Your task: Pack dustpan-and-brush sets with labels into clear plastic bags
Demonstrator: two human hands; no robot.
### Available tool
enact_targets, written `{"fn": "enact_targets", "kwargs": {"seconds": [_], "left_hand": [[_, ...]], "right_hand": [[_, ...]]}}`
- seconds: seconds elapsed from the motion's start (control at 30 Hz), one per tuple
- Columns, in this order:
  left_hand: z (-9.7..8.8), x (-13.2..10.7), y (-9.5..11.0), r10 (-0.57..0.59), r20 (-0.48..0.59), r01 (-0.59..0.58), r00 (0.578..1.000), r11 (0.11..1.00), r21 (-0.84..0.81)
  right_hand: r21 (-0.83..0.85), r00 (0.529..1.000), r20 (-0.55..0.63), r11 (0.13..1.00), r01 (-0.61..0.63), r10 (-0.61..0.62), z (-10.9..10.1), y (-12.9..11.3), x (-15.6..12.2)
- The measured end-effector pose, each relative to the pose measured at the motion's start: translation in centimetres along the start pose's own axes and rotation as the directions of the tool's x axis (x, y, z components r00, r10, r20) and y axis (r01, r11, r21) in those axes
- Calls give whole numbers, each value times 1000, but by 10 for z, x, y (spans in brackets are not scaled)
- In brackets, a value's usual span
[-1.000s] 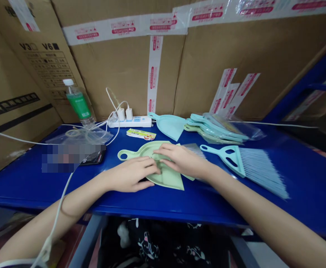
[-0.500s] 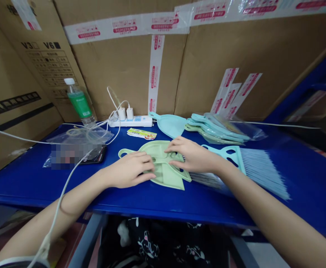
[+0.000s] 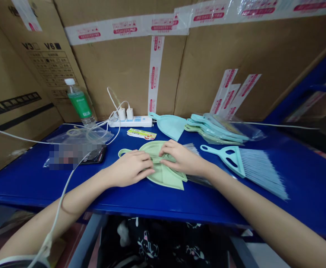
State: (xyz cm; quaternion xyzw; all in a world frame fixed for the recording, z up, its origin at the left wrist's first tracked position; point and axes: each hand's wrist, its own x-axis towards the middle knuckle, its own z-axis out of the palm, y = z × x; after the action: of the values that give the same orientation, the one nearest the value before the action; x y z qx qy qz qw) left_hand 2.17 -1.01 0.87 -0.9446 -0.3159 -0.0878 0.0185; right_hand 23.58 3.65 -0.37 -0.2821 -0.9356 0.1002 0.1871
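A light green dustpan lies on the blue table in front of me, its looped handle pointing left. On top of it rests a green hand brush with grey bristles reaching out to the right. My left hand grips the left side of the dustpan, fingers curled over it by the end of the brush handle. With bent fingers, my right hand holds the green brush from above and hides part of it. To the right, a light blue hand brush lies apart from both hands.
Behind lie a blue dustpan and several bagged dustpan pieces. A power strip, a colourful label card, a bottle and a plastic bag are at the back and left. A white cable crosses my left forearm. Cardboard walls the back.
My right hand has shifted a little left together with the green brush, uncovering the blue brush's handle. My left hand has barely moved.
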Motion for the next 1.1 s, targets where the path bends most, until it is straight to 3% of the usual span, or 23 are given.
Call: {"fn": "enact_targets", "kwargs": {"seconds": [0.17,0.27,0.37,0.47,0.57,0.63,0.73,0.8,0.9,1.0,1.1], "left_hand": [[-2,2,-4,-184,-74,196,980,954,227],[-5,1,-9,-346,-104,361,932,872,331],[-7,-2,-12,-478,-96,473,873,780,409],[-8,-5,-14,-518,-97,501,850,739,450],[-10,-7,-16,-517,-162,526,841,708,471],[-12,-6,-16,-586,-165,586,794,664,464],[-15,-3,-14,-681,-62,630,730,636,446],[-14,0,-13,-670,-6,606,742,668,431],[-11,2,-13,-602,22,553,798,747,368],[-6,1,-15,-519,-6,505,855,830,238],[-1,0,-17,-480,-38,481,876,867,128]], "right_hand": [[-36,997,43,998,-55,56,-19,4,-10],[-69,983,155,994,-90,99,-27,8,-15],[-84,977,173,991,-108,122,-25,7,-15],[-101,980,154,988,-114,129,-20,3,-11],[-118,985,122,987,-111,126,-16,0,-8],[-112,989,93,988,-102,113,-14,-1,-7],[-75,994,48,992,-97,101,-10,-3,-5],[-45,994,14,993,-107,108,-7,-6,-4],[-18,992,-31,992,-124,124,-3,-10,-1],[0,988,-75,991,-136,135,1,-12,1],[28,983,-111,989,-144,146,6,-11,2]]}}
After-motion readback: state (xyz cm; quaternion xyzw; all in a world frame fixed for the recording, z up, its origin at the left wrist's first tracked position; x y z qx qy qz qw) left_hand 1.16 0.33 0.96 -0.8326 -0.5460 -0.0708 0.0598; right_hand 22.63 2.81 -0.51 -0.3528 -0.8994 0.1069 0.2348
